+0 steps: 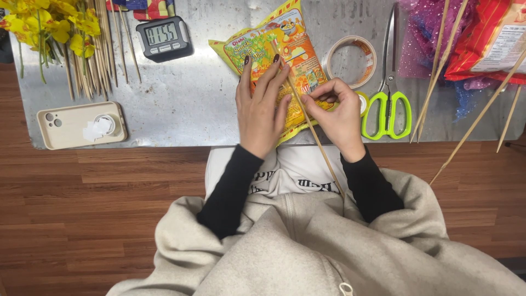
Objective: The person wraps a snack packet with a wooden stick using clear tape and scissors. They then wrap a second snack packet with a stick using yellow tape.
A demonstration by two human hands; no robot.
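My left hand [260, 107] lies flat, fingers spread, pressing the snack bag [276, 55] onto the table [181, 104]; my right hand [337, 112] pinches a wooden stick [312, 129] lying across the bag, scissors [388, 104] just beyond it

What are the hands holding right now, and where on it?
The left hand presses flat on the snack packet; the right hand pinches the wooden skewer lying across it, near its middle.
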